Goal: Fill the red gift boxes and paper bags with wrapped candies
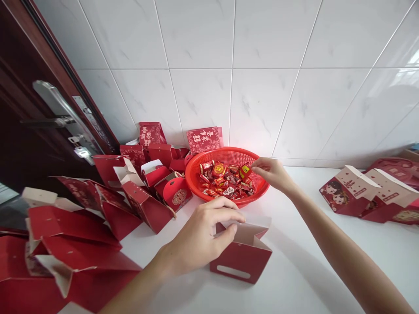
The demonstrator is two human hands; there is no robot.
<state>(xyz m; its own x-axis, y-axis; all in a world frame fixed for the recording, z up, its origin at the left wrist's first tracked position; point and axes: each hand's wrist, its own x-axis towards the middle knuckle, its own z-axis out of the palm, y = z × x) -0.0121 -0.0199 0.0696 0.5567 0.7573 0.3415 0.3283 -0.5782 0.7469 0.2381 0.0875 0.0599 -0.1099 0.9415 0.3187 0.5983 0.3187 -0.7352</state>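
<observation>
A red paper gift box (240, 259) with a pale inside and an oblong slot low on its front stands open-topped before me. My left hand (209, 233) is at its upper left rim, fingers curled and thumb bent around the edge. Behind the box is a red plastic basket (225, 151) of small wrapped candies (225, 181). At the basket's right side my right hand (270, 172) pinches a red and yellow candy packet (245, 171) by its edge, over the other candies.
Several red gift boxes (150, 205), some with flaps up, crowd the white tabletop (294, 261) on the left. More printed boxes (353, 192) lie at the right. A tiled wall (199, 96) rises behind; a dark door with a metal handle (65, 109) is at left.
</observation>
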